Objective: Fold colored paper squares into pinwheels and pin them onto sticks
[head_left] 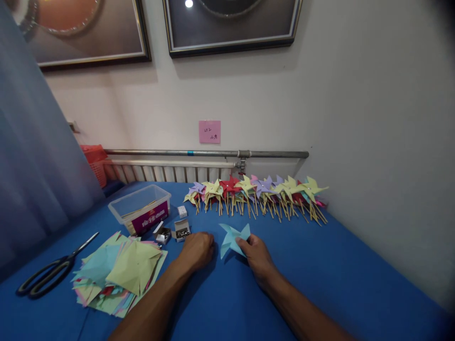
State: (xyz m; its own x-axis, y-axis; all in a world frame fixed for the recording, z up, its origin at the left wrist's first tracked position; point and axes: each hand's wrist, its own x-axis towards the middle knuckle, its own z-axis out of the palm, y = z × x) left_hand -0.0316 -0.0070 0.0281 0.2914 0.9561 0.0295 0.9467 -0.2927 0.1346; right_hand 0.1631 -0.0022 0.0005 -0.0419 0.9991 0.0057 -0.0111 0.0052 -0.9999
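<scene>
My right hand [260, 259] pinches a light blue paper pinwheel [232, 238] between thumb and fingers, just above the blue cloth. The pinwheel's blades are folded in, and no stick shows on it. To its left, my left hand [197, 250] is closed with the fingers curled under, so anything in them is hidden. This hand is low over the cloth, close to a small open box [182, 230] of shiny metal fasteners. A second open box [162, 234] of similar pieces is beside that one, and a small white box [182, 211] sits behind.
A clear plastic tub [140, 201] holds thin wooden sticks. Cut paper sheets [131, 267] are piled at left, near black-handled scissors [53, 272]. Several pinwheels on sticks [263, 186] lie in a row along the back, before a radiator [170, 173] and metal pipe [213, 153].
</scene>
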